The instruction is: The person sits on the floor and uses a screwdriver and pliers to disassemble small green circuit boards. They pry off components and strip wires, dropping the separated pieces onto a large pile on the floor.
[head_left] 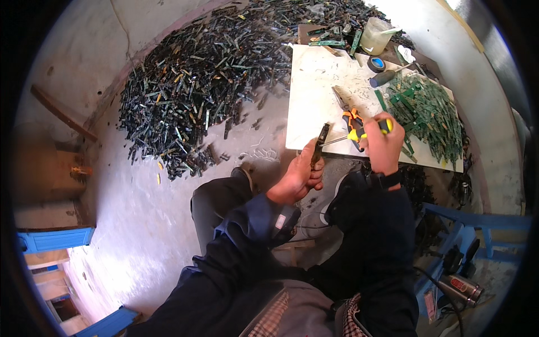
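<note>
Yellow-and-black screwdriver (353, 135) in the right hand (384, 147): its fingers wrap the handle, and the shaft reaches to a dark strip (324, 133). The left hand (303, 175) has its fingers clamped on that strip, at the near edge of the white desk (310, 101). Orange-handled pliers (348, 115) lie beyond the screwdriver; green strips (428, 115) are heaped on the desk's right side.

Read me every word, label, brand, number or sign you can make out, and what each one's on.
No text is legible.
White label by the left sleeve: too small to read.
Red marking on the steel cylinder: too small and blurred.
</note>
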`<move>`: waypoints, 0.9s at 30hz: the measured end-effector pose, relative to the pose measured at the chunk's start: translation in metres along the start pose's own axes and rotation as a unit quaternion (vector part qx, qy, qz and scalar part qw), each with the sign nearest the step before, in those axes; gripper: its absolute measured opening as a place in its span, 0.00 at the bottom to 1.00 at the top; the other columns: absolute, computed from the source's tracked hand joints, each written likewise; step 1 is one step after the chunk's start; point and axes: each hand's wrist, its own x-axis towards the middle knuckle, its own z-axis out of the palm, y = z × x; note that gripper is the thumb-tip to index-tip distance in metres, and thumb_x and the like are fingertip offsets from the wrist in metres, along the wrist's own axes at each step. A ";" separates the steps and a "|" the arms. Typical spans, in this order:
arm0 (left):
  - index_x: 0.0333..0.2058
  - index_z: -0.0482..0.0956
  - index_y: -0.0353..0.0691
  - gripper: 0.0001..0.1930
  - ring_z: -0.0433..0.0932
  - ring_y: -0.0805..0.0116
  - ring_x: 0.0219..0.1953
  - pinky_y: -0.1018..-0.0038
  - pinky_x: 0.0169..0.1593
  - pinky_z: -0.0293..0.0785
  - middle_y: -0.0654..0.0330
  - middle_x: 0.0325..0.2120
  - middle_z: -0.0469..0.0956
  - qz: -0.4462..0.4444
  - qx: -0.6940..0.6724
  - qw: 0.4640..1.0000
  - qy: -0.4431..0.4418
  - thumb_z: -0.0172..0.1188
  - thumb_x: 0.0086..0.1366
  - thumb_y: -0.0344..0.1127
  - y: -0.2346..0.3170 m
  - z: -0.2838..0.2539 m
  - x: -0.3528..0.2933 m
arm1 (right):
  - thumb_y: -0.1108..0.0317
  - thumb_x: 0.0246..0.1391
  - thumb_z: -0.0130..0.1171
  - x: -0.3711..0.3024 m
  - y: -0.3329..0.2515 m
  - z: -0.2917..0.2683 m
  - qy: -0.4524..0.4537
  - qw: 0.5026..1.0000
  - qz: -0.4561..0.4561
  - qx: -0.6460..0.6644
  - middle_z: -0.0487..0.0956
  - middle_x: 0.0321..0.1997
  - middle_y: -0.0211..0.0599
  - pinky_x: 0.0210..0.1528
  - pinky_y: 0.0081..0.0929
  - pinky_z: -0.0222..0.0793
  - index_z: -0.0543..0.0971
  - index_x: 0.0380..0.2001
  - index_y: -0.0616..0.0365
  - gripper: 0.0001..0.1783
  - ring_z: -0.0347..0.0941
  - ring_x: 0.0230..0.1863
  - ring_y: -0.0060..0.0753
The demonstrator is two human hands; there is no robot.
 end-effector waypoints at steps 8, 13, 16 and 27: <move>0.17 0.57 0.48 0.28 0.44 0.77 0.12 0.75 0.22 0.56 0.72 0.10 0.46 -0.015 -0.028 1.000 0.000 0.38 0.66 0.65 0.003 0.002 -0.001 | 0.78 0.45 0.60 -0.028 -0.002 -0.003 0.029 0.963 -0.243 -0.117 0.69 0.14 0.28 0.20 0.17 0.59 0.72 0.21 0.63 0.06 0.63 0.17 0.13; 0.17 0.57 0.48 0.28 0.44 0.76 0.11 0.75 0.22 0.56 0.72 0.10 0.46 -0.006 -0.041 0.999 0.005 0.38 0.66 0.65 0.002 0.004 -0.002 | 0.79 0.43 0.61 -0.035 -0.002 0.004 0.041 0.941 -0.298 -0.156 0.69 0.14 0.30 0.20 0.17 0.59 0.71 0.21 0.61 0.07 0.63 0.17 0.14; 0.17 0.57 0.48 0.28 0.43 0.76 0.11 0.74 0.22 0.56 0.72 0.10 0.46 -0.011 -0.043 0.999 0.002 0.37 0.66 0.65 0.000 0.003 0.000 | 0.79 0.43 0.61 -0.035 0.003 0.008 0.032 0.940 -0.303 -0.153 0.69 0.15 0.30 0.19 0.18 0.59 0.71 0.22 0.62 0.07 0.63 0.18 0.14; 0.17 0.57 0.49 0.28 0.44 0.77 0.11 0.74 0.21 0.55 0.72 0.10 0.46 -0.004 -0.039 0.999 0.004 0.37 0.66 0.65 -0.001 0.003 0.001 | 0.72 0.49 0.54 0.001 0.005 -0.001 -0.005 0.998 -0.054 -0.020 0.71 0.15 0.29 0.14 0.16 0.57 0.71 0.21 0.63 0.07 0.65 0.12 0.17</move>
